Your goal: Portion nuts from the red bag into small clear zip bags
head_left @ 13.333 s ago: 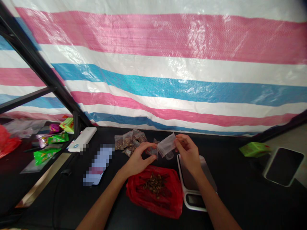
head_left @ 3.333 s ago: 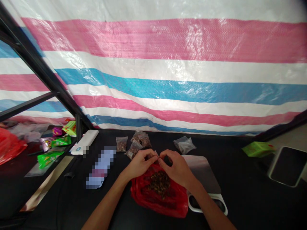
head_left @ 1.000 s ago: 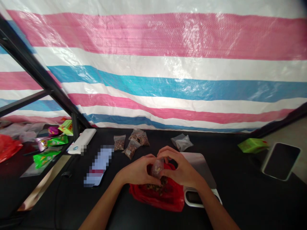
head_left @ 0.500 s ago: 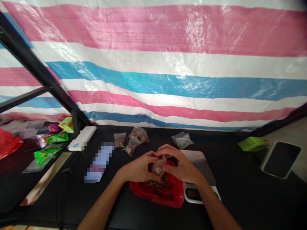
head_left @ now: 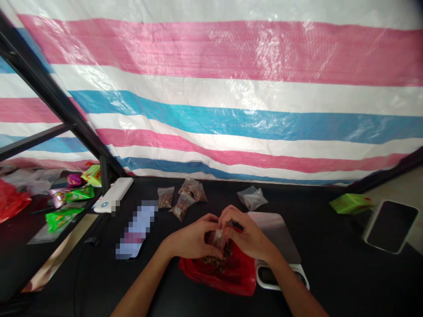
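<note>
readable text: none | bright green printed foil snack packets (head_left: 64,213): lettering too small to read | white digital kitchen scale's dark display (head_left: 266,276): no legible digits | pale blue pixelated slip (head_left: 136,229): blurred, unreadable

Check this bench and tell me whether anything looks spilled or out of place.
The loose brown pieces lie heaped on an open red plastic bag, not contained like the filled clear bags beyond it.

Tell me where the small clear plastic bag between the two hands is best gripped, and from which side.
Probably by its upper end, pinched from above. The small clear plastic bag stands between the left hand and right hand, over the red plastic bag. It looks thin and soft, and only its upper part shows between them.
</note>
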Tool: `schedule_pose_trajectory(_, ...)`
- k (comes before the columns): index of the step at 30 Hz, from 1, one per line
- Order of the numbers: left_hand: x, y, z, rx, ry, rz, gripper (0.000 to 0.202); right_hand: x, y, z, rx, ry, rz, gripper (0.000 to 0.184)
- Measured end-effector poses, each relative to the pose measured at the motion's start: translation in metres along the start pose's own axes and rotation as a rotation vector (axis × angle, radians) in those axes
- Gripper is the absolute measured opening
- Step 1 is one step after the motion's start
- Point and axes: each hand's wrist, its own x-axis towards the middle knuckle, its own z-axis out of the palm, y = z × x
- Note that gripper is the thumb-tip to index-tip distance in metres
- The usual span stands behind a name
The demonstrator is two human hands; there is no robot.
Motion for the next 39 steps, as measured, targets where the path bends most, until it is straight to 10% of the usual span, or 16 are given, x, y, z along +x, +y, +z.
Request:
schedule_pose_trajectory(28, 0.003, -0.003, -0.003, 0.079, 0.013, -0.004, 0.045, -0.002, 0.005, -0.007, -0.045, 0.087, 0.053, 0.009)
schedule_pose_trajectory(39, 0.006, -0.013, -0.012, 0.159, 0.389, 0.049, 0.028, 0.003, 0.015, -0.016, -0.334, 0.251, -0.035, 0.006)
